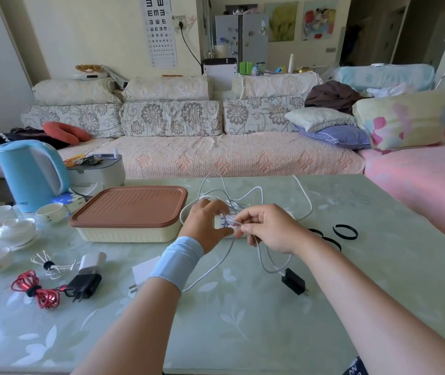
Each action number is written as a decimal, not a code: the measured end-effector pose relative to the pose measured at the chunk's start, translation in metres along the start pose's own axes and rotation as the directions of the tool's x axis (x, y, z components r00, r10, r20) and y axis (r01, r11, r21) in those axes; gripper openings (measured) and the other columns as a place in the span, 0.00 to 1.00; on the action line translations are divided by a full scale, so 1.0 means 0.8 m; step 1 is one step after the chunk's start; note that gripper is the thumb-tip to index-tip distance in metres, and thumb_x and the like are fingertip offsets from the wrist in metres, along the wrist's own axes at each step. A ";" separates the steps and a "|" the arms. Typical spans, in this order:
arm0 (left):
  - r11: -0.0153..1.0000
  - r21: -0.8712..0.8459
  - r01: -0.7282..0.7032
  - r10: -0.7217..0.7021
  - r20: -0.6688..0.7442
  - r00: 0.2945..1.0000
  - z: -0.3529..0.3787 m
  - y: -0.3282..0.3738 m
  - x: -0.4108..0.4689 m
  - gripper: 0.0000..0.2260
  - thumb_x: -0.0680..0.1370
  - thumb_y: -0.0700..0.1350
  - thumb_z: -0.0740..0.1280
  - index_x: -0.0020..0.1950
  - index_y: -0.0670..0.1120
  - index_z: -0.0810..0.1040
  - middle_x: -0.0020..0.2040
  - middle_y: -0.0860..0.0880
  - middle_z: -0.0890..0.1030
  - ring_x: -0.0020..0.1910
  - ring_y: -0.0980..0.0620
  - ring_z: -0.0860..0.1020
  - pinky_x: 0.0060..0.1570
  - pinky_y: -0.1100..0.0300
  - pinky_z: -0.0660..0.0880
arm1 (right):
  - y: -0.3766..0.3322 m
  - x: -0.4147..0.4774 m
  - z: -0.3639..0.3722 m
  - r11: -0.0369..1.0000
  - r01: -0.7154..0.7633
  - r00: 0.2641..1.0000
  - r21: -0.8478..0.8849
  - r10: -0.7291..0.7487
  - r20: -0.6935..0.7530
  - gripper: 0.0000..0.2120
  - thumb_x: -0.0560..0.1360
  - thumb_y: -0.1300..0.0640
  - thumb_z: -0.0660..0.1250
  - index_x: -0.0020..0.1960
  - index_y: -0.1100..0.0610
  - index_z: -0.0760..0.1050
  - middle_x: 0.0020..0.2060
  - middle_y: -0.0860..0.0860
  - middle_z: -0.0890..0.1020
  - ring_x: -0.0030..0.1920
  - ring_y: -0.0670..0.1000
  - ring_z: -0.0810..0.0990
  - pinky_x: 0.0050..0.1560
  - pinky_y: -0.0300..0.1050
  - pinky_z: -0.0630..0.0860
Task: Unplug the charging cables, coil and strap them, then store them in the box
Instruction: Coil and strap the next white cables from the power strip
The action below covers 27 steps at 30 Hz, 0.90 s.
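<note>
A white power strip [221,222] lies at the table's middle under a tangle of white cables [243,197]. My left hand [207,226] rests on the strip, fingers spread over it. My right hand [266,228] pinches a white cable end right at the strip. A grey-white cable [263,259] runs down from that hand to a black charger [294,282] lying on the table. The cream box with a brown lid [130,212] stands closed to the left. Black straps [345,231] lie to the right.
At the left front lie a strapped red cable [36,289] with a black charger [84,286], a strapped white cable [49,265] and a white charger [91,262]. A blue kettle [30,173] and white tea cups [13,230] stand at far left. A sofa runs behind the table.
</note>
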State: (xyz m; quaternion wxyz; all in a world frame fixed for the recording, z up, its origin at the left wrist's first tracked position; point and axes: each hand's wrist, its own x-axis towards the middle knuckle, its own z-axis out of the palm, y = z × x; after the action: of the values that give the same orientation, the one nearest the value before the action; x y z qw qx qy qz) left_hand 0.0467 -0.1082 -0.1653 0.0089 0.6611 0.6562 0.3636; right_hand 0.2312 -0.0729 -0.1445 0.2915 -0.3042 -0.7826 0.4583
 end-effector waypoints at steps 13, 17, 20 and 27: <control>0.993 0.065 0.096 -0.106 0.173 0.979 -0.021 0.008 -0.008 0.22 0.72 0.64 0.68 0.65 0.64 0.74 0.62 0.55 0.77 0.60 0.52 0.76 0.56 0.63 0.68 | -0.017 0.000 -0.015 0.847 0.104 0.995 0.522 -0.086 -0.060 0.12 0.80 0.70 0.58 0.52 0.59 0.79 0.38 0.52 0.81 0.27 0.46 0.69 0.32 0.41 0.71; 0.903 0.306 0.300 -0.329 0.046 0.943 -0.033 0.027 -0.006 0.22 0.71 0.71 0.62 0.61 0.62 0.78 0.55 0.52 0.82 0.55 0.47 0.79 0.46 0.59 0.69 | -0.023 -0.004 -0.010 0.798 0.058 0.989 0.600 -0.128 0.075 0.11 0.78 0.68 0.60 0.51 0.60 0.79 0.36 0.53 0.79 0.26 0.46 0.67 0.32 0.41 0.72; 0.848 0.365 0.384 -0.366 -0.119 0.923 -0.046 0.028 -0.005 0.19 0.76 0.67 0.58 0.57 0.59 0.80 0.52 0.50 0.83 0.52 0.45 0.80 0.42 0.58 0.68 | -0.023 -0.004 -0.009 0.790 0.016 0.988 0.613 -0.105 0.110 0.13 0.77 0.69 0.59 0.49 0.59 0.81 0.35 0.53 0.78 0.25 0.45 0.65 0.31 0.42 0.72; 0.816 0.344 0.465 -0.453 -0.119 0.883 -0.057 0.012 -0.008 0.15 0.79 0.47 0.63 0.66 0.50 0.73 0.53 0.44 0.82 0.51 0.41 0.80 0.45 0.55 0.72 | -0.015 0.002 -0.006 0.872 -0.018 1.000 0.489 0.004 0.030 0.11 0.75 0.67 0.59 0.49 0.61 0.80 0.31 0.52 0.75 0.22 0.44 0.61 0.30 0.42 0.68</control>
State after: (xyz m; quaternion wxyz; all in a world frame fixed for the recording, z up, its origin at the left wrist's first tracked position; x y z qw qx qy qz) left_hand 0.0335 -0.1364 -0.1298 -0.0361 0.4677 0.8517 0.2335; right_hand 0.2311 -0.0737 -0.1314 0.3453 -0.2184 -0.6436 0.6472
